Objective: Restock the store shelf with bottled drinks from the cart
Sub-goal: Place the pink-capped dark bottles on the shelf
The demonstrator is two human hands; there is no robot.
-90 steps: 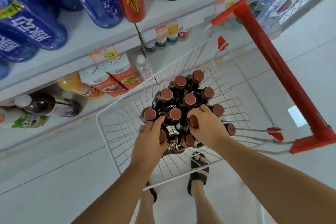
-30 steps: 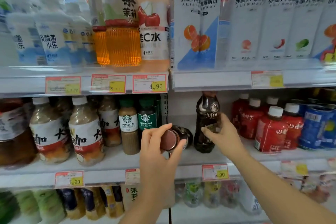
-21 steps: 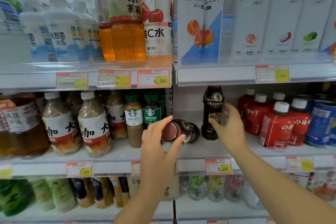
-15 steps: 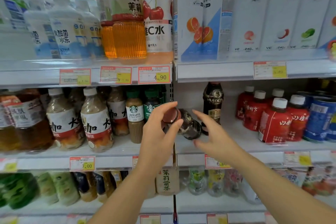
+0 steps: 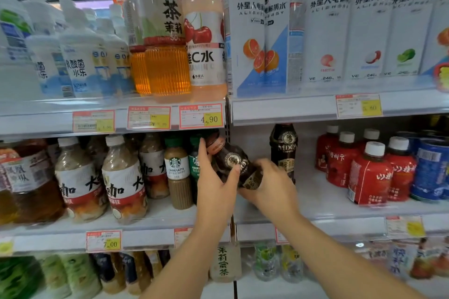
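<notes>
A dark coffee bottle (image 5: 234,162) with a brown cap is held tilted in front of the middle shelf (image 5: 340,204), cap up and to the left. My left hand (image 5: 213,182) grips its upper part and my right hand (image 5: 269,184) wraps its lower end. A second, identical dark coffee bottle (image 5: 283,150) stands upright on the shelf just behind my right hand. The cart is out of view.
Red bottles (image 5: 369,172) and a blue can (image 5: 428,170) stand to the right on the same shelf. Starbucks bottles (image 5: 177,172) and milk-tea bottles (image 5: 124,177) fill the left bay. A bare shelf patch lies between the upright coffee bottle and the red bottles.
My right hand left the upright bottle on the shelf and came back to the bottle in my left hand. That bottle tipped from lying level to cap-up, and both hands now grip it.
</notes>
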